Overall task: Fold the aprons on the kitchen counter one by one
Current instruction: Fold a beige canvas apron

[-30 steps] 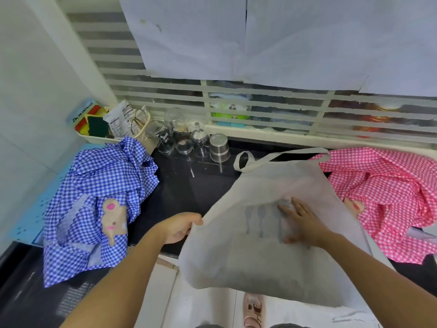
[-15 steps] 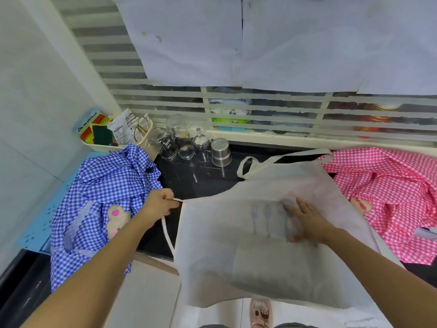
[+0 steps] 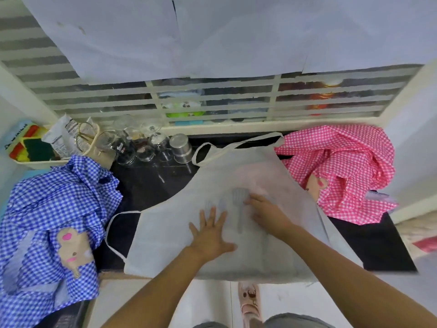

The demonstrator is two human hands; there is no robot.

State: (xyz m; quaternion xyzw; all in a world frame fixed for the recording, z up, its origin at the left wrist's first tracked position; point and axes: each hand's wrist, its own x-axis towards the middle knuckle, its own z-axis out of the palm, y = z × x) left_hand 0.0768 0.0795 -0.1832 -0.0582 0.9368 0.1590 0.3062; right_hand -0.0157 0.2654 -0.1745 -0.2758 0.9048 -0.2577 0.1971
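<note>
Fold one of three, spreading stage. The white apron (image 3: 236,176) lies face up on the dark table (image 3: 146,185), bib and neck loop (image 3: 212,147) toward the window, lower hem hanging over the near edge toward the person; it sits between the two other aprons, its right edge meeting the pink one.

The left hand (image 3: 210,235) is flat, palm down, fingers spread wide and pressing the cloth; the right hand (image 3: 267,214) lies beside it, fingers extended on the cloth next to the grey utensil print (image 3: 238,202); neither hand pinches anything.

By judgement, the step in hand is smoothing the apron flat, no fold being visible yet; the next move calls for one hand to pin the middle while the other pinches a side edge and carries it across; the loose waist tie (image 3: 113,233), trailing on the left, would need tucking in first.

Count:
- Aprons, three: one white; one blue check apron (image 3: 59,202), crumpled at the left; one pink check apron (image 3: 343,171), crumpled at the right; neither check apron is folded.
- Hands, two.
- Steel cup (image 3: 181,147), one, at the back.
- Glass vessels (image 3: 142,145), several beside the cup; the exact number cannot be told.
- Tray of sponges (image 3: 30,147), one, in the far left corner.
</note>
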